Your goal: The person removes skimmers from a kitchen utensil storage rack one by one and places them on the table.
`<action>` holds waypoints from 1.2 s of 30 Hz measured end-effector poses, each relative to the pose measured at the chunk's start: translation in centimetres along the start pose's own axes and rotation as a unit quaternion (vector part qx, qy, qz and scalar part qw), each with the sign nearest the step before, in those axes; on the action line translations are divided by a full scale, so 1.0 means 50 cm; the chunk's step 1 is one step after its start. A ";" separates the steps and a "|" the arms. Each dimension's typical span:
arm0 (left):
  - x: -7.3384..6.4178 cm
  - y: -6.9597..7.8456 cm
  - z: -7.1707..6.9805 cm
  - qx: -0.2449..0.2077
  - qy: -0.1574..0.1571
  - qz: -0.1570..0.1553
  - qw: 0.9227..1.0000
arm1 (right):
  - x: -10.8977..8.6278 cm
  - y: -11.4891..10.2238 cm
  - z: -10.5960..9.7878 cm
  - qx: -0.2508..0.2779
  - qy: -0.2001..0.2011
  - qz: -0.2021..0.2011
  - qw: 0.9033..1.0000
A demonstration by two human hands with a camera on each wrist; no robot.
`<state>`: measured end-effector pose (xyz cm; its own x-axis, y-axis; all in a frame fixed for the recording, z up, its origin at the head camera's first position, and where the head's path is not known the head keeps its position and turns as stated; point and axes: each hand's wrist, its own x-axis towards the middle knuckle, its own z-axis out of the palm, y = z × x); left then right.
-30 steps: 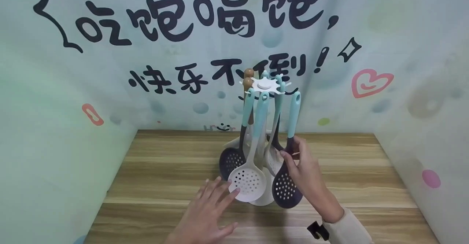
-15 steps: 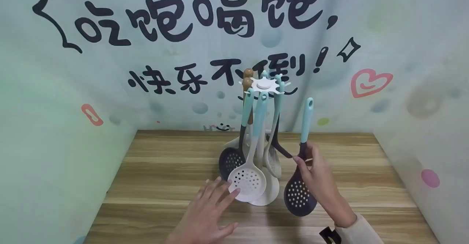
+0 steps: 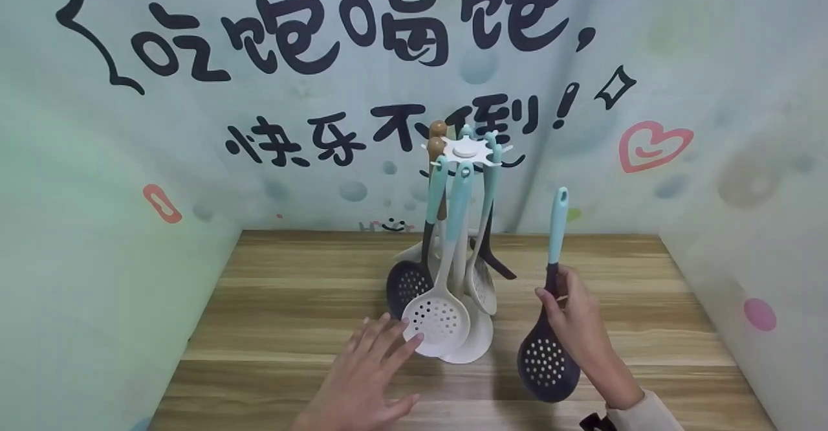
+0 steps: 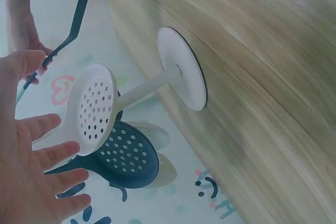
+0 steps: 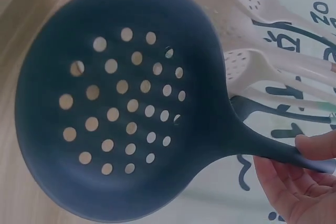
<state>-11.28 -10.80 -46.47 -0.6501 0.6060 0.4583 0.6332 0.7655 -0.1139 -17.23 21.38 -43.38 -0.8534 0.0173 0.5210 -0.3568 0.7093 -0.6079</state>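
Observation:
In the head view, my right hand (image 3: 579, 321) pinches a dark skimmer (image 3: 548, 369) by its neck, just under the light blue handle. The skimmer is upright, bowl down, to the right of a white utensil rack (image 3: 467, 151). Its holed bowl (image 5: 115, 98) fills much of the right wrist view, with thumb and fingers on the neck. My left hand (image 3: 362, 376) has its fingers spread and holds nothing; the fingertips are right at the rim of a white skimmer (image 3: 435, 327) hanging on the rack. The left wrist view shows the same spread hand (image 4: 37, 171) beside that skimmer's neck.
Another dark skimmer (image 3: 404, 282) hangs on the rack's left side, a dark bent-neck utensil (image 3: 499, 264) on its right. Brown-tipped handles (image 3: 437, 146) stand at the back left. The rack's round white base (image 4: 184, 72) rests on the wooden table (image 3: 272, 288). A printed cloth (image 3: 310, 120) stands behind.
My right hand has carried the dark skimmer away from the rack, to the right and toward me, uncovering the white utensils and rack base behind it. The left hand has stayed in place.

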 end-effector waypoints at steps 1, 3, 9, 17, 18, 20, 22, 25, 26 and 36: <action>0.000 0.000 0.000 0.000 0.003 0.001 1.000 | -0.002 0.005 0.001 0.001 -0.003 0.006 1.000; 0.000 0.000 0.001 -0.001 0.008 0.001 1.000 | -0.004 0.013 0.003 0.000 -0.011 0.020 1.000; 0.000 0.000 0.001 -0.001 -0.005 -0.004 1.000 | -0.010 0.033 0.010 0.003 -0.046 0.069 0.997; -0.002 -0.001 0.000 -0.005 -0.030 -0.012 0.999 | -0.020 0.061 0.034 -0.005 -0.087 0.116 0.989; -0.003 -0.001 0.000 -0.003 -0.033 -0.012 0.999 | -0.022 0.064 0.038 -0.006 -0.092 0.121 0.988; -0.003 -0.001 -0.001 -0.001 -0.039 -0.012 0.999 | -0.026 0.070 0.044 -0.006 -0.102 0.129 0.986; -0.004 -0.001 -0.001 0.000 -0.042 -0.013 0.999 | -0.031 0.076 0.051 -0.003 -0.107 0.135 0.985; -0.004 -0.001 -0.001 -0.003 -0.042 -0.014 0.999 | -0.037 0.085 0.061 -0.005 -0.113 0.141 0.983; -0.004 -0.001 -0.001 -0.003 -0.040 -0.014 0.999 | -0.038 0.088 0.064 -0.008 -0.116 0.142 0.983; -0.006 -0.001 0.000 -0.002 -0.038 -0.017 0.999 | -0.053 0.110 0.095 -0.006 -0.155 0.167 0.974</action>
<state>-11.12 -11.03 -46.59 -0.7010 0.5944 0.3940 0.6116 0.7852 -0.0966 -18.73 21.85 -50.96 -0.9954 0.0362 0.0884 -0.0368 0.7086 -0.7047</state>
